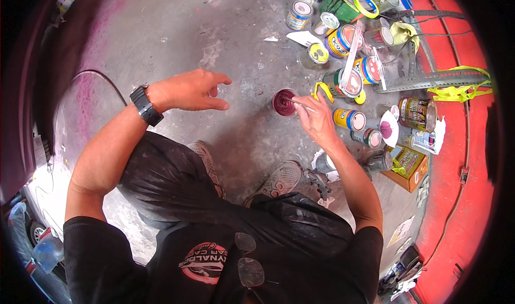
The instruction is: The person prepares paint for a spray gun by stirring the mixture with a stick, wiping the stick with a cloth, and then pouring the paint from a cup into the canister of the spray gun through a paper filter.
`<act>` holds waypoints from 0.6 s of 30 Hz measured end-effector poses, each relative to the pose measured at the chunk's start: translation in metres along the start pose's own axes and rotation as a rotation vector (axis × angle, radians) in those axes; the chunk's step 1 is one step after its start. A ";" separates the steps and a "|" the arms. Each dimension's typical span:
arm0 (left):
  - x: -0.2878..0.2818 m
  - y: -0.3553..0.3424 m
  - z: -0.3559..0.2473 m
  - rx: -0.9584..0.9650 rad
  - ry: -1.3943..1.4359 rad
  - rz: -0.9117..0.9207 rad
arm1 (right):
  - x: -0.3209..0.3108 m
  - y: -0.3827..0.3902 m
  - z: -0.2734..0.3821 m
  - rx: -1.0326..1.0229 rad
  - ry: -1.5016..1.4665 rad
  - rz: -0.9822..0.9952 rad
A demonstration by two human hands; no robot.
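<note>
A small round cup [275, 106] of dark red paint stands on the grey floor in front of me, its surface marked with swirls. My right hand [316, 119] is closed around a thin stirring stick [302, 105], whose far end dips into the paint. To the left of the cup, my left hand [198, 92] hangs in the air with thumb and fingers apart, holding nothing. A black watch [145, 106] is on that wrist.
Several paint cans [348, 119] crowd the floor right of the cup, some with stirring sticks across them. An orange-brown box [406, 167] stands beside a red wall [456, 143] with a hose along it. My shoes [280, 179] are just nearer than the cup.
</note>
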State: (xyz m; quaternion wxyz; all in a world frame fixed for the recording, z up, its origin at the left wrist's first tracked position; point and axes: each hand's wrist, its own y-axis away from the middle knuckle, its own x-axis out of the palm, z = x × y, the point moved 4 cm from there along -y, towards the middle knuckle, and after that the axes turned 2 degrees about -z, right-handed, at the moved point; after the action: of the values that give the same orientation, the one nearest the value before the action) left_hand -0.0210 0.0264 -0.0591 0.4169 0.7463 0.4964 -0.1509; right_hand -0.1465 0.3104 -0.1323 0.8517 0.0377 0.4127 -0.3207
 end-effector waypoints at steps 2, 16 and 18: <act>0.001 0.000 0.000 -0.011 -0.002 0.019 | 0.001 0.000 0.002 -0.009 -0.026 0.035; 0.000 0.001 -0.001 -0.010 -0.009 0.007 | 0.007 0.005 -0.005 0.039 0.048 0.111; 0.000 0.002 -0.001 0.002 -0.025 -0.008 | 0.001 0.005 -0.001 -0.027 0.106 -0.039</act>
State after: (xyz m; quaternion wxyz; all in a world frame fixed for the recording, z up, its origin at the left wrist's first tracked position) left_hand -0.0200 0.0266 -0.0575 0.4217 0.7429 0.4938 -0.1623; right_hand -0.1441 0.3138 -0.1346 0.8226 0.0353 0.4622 -0.3294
